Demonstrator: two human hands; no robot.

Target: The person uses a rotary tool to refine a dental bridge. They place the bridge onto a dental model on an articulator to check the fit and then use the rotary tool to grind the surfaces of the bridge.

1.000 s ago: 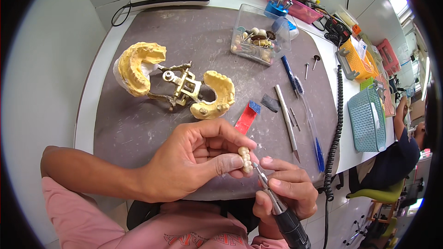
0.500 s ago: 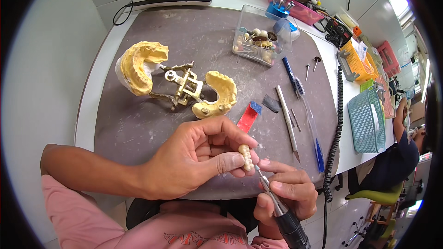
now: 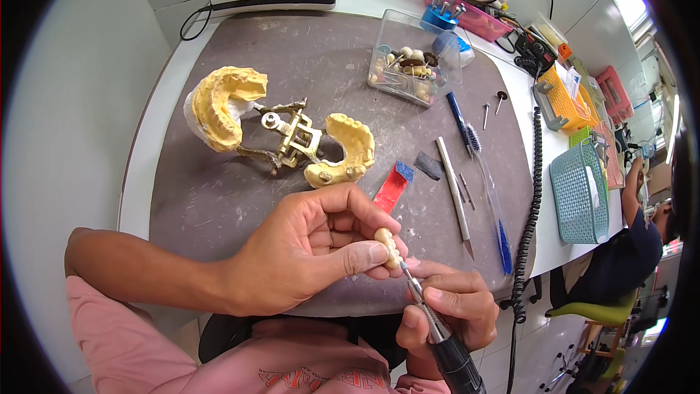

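Note:
Between the thumb and fingers of my left hand [image 3: 321, 248] is a short cream-coloured dental bridge [image 3: 389, 249], made of several joined teeth. My right hand [image 3: 456, 303] grips a dental handpiece [image 3: 441, 332] with a silver front and black body. Its small pale bur tip meets the lower end of the bridge, or lies right beside it; I cannot tell which. Beyond my left hand lies an opened metal articulator [image 3: 295, 138] carrying a yellow plaster jaw model [image 3: 222, 109] on the left and a smaller plaster model [image 3: 343, 149] on the right.
A red strip [image 3: 390, 190], a dark abrasive piece [image 3: 429, 165], a knife [image 3: 456, 197] and a blue brush [image 3: 472, 135] lie right of the models. A clear box [image 3: 408, 66] of polishing bits stands behind. A coiled cord [image 3: 531, 211] hangs by a teal basket [image 3: 580, 190]; another person sits at far right.
The handpiece and my right hand have shifted very slightly left. The bridge has turned a little in my left fingers.

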